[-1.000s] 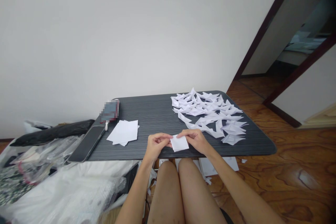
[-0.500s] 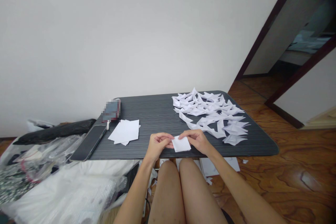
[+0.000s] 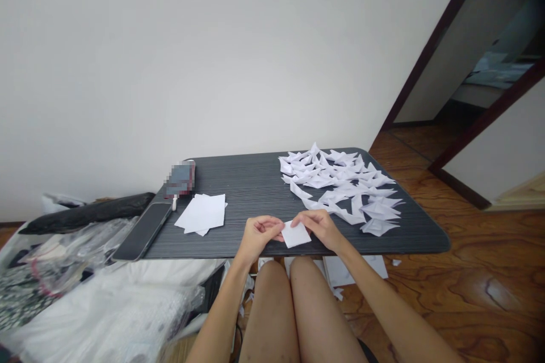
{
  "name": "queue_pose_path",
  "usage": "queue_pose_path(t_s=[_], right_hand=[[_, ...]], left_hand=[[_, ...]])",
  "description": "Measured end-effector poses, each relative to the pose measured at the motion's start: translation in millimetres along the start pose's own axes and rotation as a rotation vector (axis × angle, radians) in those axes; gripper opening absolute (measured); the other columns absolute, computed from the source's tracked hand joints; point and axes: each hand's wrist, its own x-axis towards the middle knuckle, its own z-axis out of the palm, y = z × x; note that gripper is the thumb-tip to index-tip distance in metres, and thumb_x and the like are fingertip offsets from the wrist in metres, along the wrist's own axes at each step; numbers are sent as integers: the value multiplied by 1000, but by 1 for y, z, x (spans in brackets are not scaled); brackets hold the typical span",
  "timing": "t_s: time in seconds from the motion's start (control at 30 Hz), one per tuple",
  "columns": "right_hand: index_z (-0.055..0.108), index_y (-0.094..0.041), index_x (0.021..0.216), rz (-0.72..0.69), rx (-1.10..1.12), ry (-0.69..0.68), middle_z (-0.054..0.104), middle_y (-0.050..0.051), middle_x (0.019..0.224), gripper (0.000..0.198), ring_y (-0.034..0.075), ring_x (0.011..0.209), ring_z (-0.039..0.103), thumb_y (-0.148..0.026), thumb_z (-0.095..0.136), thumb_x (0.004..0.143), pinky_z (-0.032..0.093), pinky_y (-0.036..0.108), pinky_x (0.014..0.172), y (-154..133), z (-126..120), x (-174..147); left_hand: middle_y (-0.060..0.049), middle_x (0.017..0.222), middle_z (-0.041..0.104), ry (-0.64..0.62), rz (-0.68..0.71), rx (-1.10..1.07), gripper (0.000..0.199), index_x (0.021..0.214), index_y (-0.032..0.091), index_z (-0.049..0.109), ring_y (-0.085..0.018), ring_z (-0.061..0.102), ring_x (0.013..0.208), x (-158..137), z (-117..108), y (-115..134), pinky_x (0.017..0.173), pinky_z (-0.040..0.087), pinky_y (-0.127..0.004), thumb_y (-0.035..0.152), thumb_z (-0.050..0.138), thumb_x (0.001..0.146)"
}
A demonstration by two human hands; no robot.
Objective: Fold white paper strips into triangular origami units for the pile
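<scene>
Between my hands, over the near edge of the dark table [image 3: 238, 181], is a small folded square of white paper [image 3: 297, 235]. My left hand [image 3: 260, 232] pinches its left corner between thumb and fingers. The fingers of my right hand [image 3: 319, 228] grip its upper right edge. Several folded white paper boats [image 3: 340, 173] lie in a crowded group on the right of the table, just beyond my right hand. To the left rest a few loose white paper sheets [image 3: 204, 211], overlapping at different angles.
A dark phone [image 3: 145, 232] lies at the table's left end, beside a blurred-out object [image 3: 180, 180]. Plastic-wrapped bundles [image 3: 106, 306] crowd the left side below the table. White paper [image 3: 355, 270] and scraps show under the front edge. A plain wall [image 3: 255, 57] stands behind.
The folded paper square has turned slightly and shifted a little to the right and down. Both hands keep their hold on it; the other things stay put.
</scene>
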Motion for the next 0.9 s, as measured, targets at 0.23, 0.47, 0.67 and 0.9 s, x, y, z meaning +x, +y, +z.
queue_pose_path(t_s=[0.23, 0.47, 0.67, 0.9], right_hand=[[61, -11, 76, 166, 50, 40, 62, 2, 62, 26, 9, 50, 53, -36, 59, 68, 39, 19, 45, 8, 2, 8], [59, -12, 66, 146, 63, 98, 60, 0, 55, 24, 8, 45, 50, -36, 60, 66, 37, 19, 42, 9, 4, 11], [55, -14, 66, 121, 45, 134, 55, -1, 48, 23, 9, 38, 48, -36, 55, 71, 35, 19, 35, 9, 15, 10], [56, -15, 71, 31, -137, 458, 51, -1, 45, 27, 7, 26, 38, -39, 44, 78, 25, 21, 26, 10, 36, 9]], left_hand=[[-2, 61, 62, -54, 87, 202, 33, 92, 10, 59, -11, 59, 52, -1, 4, 0, 54, 49, -21, 28, 63, 64], [1, 53, 57, -12, 139, 297, 26, 83, 10, 59, -10, 55, 46, 3, 9, -6, 48, 45, -18, 30, 60, 66], [0, 44, 55, -1, 163, 390, 32, 65, 11, 58, -10, 50, 36, 5, 17, -12, 34, 34, -18, 40, 47, 75], [8, 32, 40, 201, 156, 343, 33, 64, 18, 43, -8, 38, 23, 5, 34, -18, 26, 21, -17, 46, 37, 79]])
